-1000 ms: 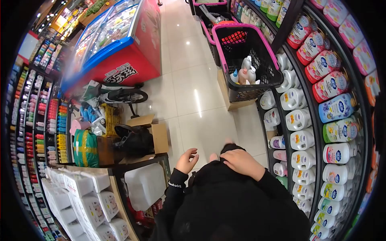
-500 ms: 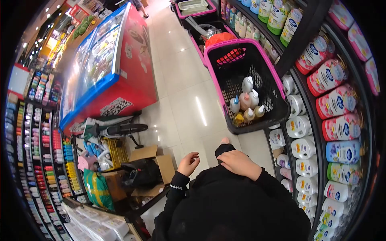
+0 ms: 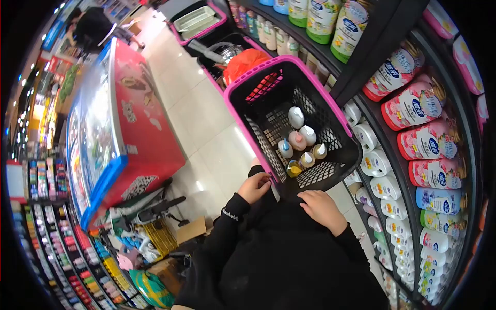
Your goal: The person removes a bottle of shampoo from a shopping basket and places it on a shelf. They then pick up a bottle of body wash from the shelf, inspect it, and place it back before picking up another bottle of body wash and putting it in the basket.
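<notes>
Standing on tiled shop floor [image 3: 206, 119]: left grip [image 3: 254, 187] clamps basket [image 3: 261, 132], right grip [image 3: 321, 209] spread.

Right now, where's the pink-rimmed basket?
Head view, centre-right: basket just ahead of left hand (at its near rim) and right hand, beside the detergent shelves on the right.

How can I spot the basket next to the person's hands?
Look at the shelves of big bottles on the right. Beside them is a row of pink-rimmed black baskets. Pick the nearest basket, the only one holding small squeeze bottles.
</notes>
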The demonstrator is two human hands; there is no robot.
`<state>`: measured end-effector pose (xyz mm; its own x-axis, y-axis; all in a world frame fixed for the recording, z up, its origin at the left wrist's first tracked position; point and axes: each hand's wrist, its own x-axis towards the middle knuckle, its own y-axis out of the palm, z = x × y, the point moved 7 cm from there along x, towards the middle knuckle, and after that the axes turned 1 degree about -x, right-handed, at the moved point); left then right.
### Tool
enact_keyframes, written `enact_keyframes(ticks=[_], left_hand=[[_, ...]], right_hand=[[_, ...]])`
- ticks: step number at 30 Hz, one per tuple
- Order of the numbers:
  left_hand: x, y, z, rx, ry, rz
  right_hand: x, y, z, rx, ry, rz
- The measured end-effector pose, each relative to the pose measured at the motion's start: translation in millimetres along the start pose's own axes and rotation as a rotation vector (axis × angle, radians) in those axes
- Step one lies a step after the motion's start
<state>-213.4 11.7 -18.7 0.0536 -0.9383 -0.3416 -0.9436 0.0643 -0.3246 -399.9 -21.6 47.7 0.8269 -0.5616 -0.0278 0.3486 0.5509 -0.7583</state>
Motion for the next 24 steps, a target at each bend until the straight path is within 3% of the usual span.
enact_keyframes(ticks=[5,13,15,17,19,21,23,24], left_hand=[[121,-14,-3,0.049,0.036,0.265],[271,-18,40,0.128,0.107,0.351],[298,-13,54,0.082,0.053,0.382],[322,-8,71,0.165,0.023,0.408],[342,3,99,0.11,0.015,0.438],[357,11,124,0.14,-0.089,0.453],[368,15,143,0.044,-0.18,0.451],[370,15,152,-0.022,-0.345,0.443]], right_hand=[[28,-12,-36,-0.041,0.31,-0.058],[88,29,-84,0.116,0.552,-0.015],[106,40,-97,0.172,0.55,-0.071],[125,54,-117,0.203,0.602,0.0],[138,80,-145,0.582,0.591,-0.089],[145,111,-181,0.772,0.71,-0.108],[152,129,-207,0.783,0.758,-0.118],[157,128,-220,0.604,0.799,-0.141]])
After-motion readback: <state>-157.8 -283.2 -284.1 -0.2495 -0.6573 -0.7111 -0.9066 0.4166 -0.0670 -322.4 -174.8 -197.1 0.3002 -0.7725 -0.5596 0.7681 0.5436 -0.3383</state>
